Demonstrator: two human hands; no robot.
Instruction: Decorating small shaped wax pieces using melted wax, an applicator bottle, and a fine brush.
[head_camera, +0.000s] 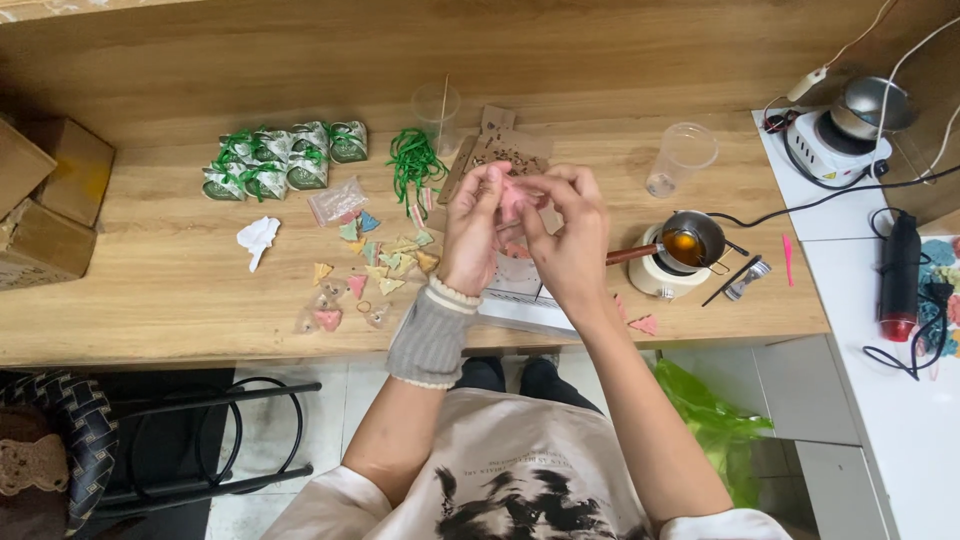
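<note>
Both of my hands are raised over the wooden desk (160, 290), fingertips pinching one small pink piece (512, 197) between them. My left hand (472, 232), with a grey knitted cuff on its wrist, holds the piece's left side. My right hand (568, 240) holds its right side. Much of the pink piece is hidden by my fingers. Scattered to the left of my hands lie several small coloured triangular pieces (385, 262). Under my hands lies a white sheet (515, 290).
Green-ribboned small packets (285, 160), green cords (413, 160) and a plastic bag (338, 200) lie at the back. Two clear cups (683, 155), a small melting pot with amber liquid (688, 245) on a warmer, tweezers (745, 278), cardboard boxes (45, 200), a black-and-red heat tool (898, 280).
</note>
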